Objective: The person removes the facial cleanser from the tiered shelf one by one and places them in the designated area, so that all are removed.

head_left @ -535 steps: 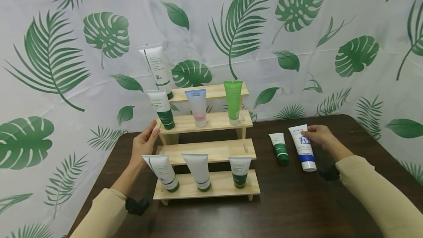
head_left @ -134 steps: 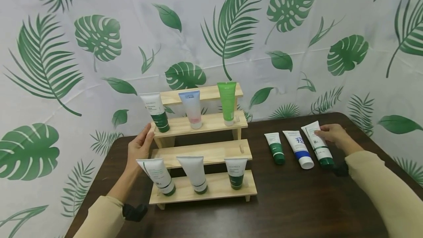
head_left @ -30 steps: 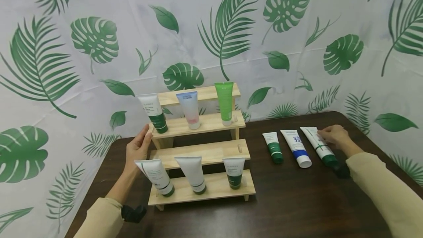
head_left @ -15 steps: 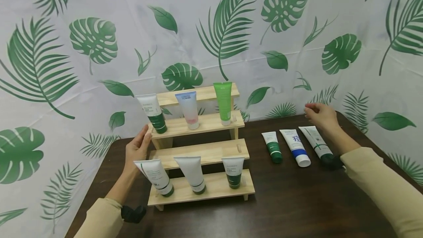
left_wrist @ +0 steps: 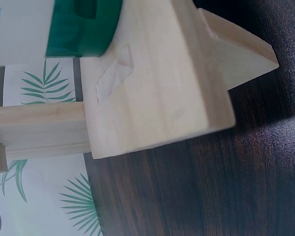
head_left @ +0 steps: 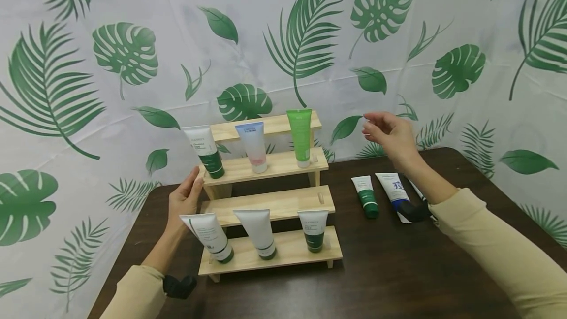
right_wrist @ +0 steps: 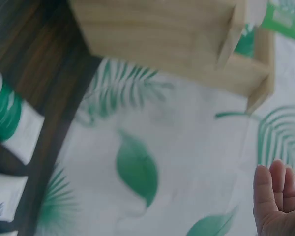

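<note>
Since your left hand (head_left: 183, 198) is at the tiered pale-wood stand (head_left: 283, 201), it's probably bracing it (can't tell if gripping); your right hand (head_left: 392, 139), empty, loosely parted, hovers up past that flat-lying white-and-green plastic tube (head_left: 365, 197).

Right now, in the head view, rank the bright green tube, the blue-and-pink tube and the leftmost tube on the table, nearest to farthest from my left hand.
From your left hand:
1. Blue-and-pink tube, second-highest shelf, middle.
2. Bright green tube, same shelf, right.
3. Leftmost tube on the table, right of the shelf.
</note>
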Demonstrator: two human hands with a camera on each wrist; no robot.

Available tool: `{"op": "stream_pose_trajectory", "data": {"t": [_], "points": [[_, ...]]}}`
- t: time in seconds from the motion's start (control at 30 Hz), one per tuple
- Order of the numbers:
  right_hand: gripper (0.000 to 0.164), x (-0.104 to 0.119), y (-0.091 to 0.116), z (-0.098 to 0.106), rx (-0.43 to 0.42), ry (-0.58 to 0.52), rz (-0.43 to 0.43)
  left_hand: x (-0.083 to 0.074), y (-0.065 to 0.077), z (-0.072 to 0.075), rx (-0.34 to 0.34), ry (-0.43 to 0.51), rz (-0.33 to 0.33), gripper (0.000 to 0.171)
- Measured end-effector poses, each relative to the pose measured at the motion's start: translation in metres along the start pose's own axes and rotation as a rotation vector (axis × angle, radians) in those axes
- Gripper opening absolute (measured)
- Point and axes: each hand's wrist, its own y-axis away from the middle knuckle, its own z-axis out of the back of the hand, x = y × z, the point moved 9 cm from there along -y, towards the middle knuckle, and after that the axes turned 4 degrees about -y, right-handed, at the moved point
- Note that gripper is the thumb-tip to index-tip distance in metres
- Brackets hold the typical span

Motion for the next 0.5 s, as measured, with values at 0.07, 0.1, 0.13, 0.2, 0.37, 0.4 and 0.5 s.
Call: {"op": "stream_pose_trajectory", "data": {"t": [0.07, 0.1, 0.13, 0.2, 0.37, 0.4, 0.5], "points": [[0.034, 0.008, 0.000, -0.010, 0.013, -0.037, 0.029, -0.003, 0.001, 0.000, 0.004, 0.010, 0.001, 0.047], [0.034, 0.012, 0.000, -0.015, 0.024, -0.048, 0.040, -0.004, 0.001, 0.000, 0.005, 0.016, 0.001, 0.047], [0.034, 0.016, 0.000, -0.021, 0.031, -0.056, 0.048, -0.003, 0.001, 0.000, 0.006, 0.018, 0.000, 0.047], [0.035, 0.023, 0.000, -0.031, 0.050, -0.058, 0.062, 0.000, 0.000, 0.000, 0.003, 0.024, -0.004, 0.047], [0.036, 0.036, -0.002, -0.053, 0.088, -0.065, 0.073, 0.008, -0.004, 0.000, -0.008, 0.010, -0.029, 0.047], [0.036, 0.037, -0.003, -0.057, 0.091, -0.068, 0.075, 0.008, -0.004, 0.000, -0.010, 0.009, -0.034, 0.047], [0.036, 0.040, -0.003, -0.066, 0.097, -0.078, 0.082, 0.009, -0.005, 0.000, -0.013, 0.014, -0.038, 0.046]]}}
